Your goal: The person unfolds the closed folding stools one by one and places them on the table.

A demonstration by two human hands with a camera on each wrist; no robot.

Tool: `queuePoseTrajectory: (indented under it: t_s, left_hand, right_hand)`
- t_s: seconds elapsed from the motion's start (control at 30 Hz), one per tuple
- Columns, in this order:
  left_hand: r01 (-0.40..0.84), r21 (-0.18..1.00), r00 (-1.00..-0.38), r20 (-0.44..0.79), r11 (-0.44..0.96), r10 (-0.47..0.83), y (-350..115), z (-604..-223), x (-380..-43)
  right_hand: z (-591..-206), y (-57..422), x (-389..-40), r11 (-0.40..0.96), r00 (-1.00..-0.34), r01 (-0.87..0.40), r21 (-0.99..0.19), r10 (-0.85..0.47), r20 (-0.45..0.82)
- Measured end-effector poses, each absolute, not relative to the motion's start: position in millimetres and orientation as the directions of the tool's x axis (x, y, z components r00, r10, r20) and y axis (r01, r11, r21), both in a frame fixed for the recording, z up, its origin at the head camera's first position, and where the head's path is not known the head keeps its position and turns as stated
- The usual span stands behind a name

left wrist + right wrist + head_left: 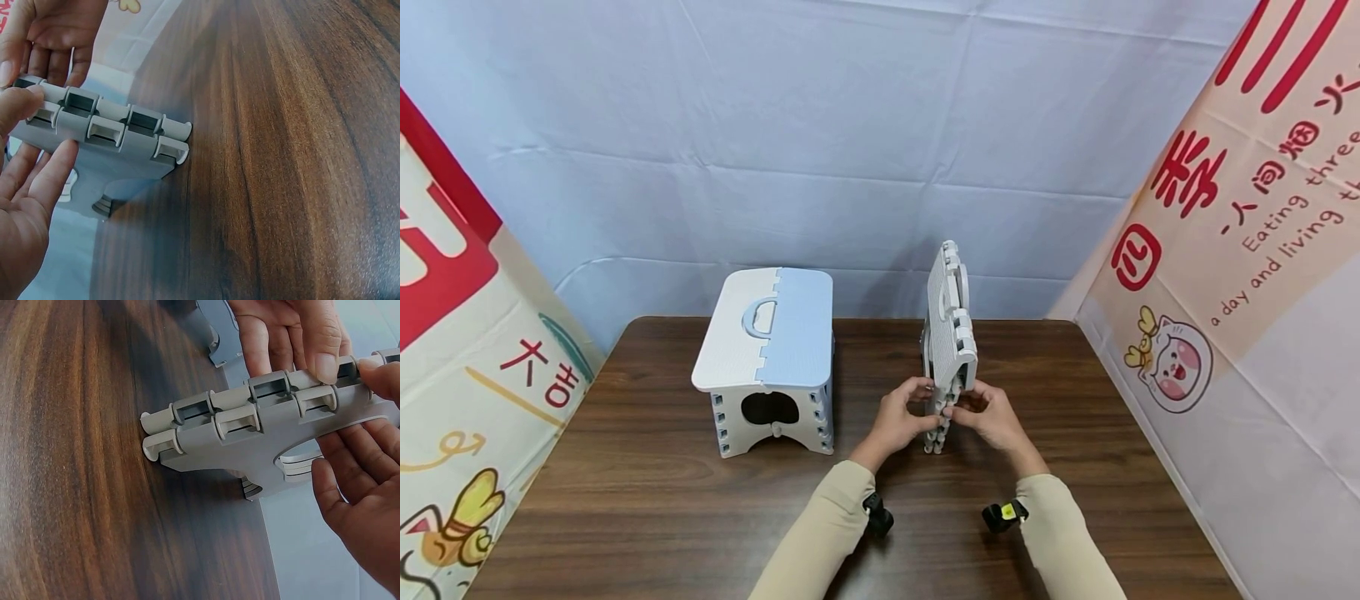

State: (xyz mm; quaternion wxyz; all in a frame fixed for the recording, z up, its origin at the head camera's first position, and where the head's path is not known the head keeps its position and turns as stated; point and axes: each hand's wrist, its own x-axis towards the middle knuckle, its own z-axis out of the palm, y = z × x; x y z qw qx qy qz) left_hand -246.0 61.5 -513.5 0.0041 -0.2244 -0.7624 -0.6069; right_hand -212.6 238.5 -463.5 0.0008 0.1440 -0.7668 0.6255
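Observation:
A grey folding stool (946, 321) stands upright on the table, its top folded down steeply and its side panels close together. My left hand (898, 421) grips the stool's near end from the left, thumb on the hinged edge and fingers against the side. From the opposite side my right hand (997, 417) holds the same end, its thumb close to the left thumb. In the left wrist view the row of hinge knuckles (106, 128) faces the camera. The right wrist view shows a leg panel (250, 447) with a curved cutout, right-hand fingers at it.
Left of the hands a white and blue folding stool (801, 325) stands unfolded, with a handle in its top. Both are on a dark wooden table (647, 508). A pale cloth (820, 125) hangs behind, and printed cloths (1247, 275) flank the sides.

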Motion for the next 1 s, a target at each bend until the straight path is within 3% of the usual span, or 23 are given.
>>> queuePoseTrajectory:
  t_s: [0.7, 1.0]
  left_hand:
    - [0.369, 0.916, -0.892, 0.301, 0.158, 0.337, 62.3, -510.7, -243.6]
    - [0.312, 0.950, -0.894, 0.286, 0.020, 0.344, 55.1, -488.7, -231.4]
  right_hand:
    - [-459.1, 240.7, -206.6, 0.178, -0.971, -0.204, -0.963, -0.162, 0.176]
    - [-458.6, 241.5, -205.1, 0.183, -0.970, -0.214, -0.960, -0.159, 0.186]
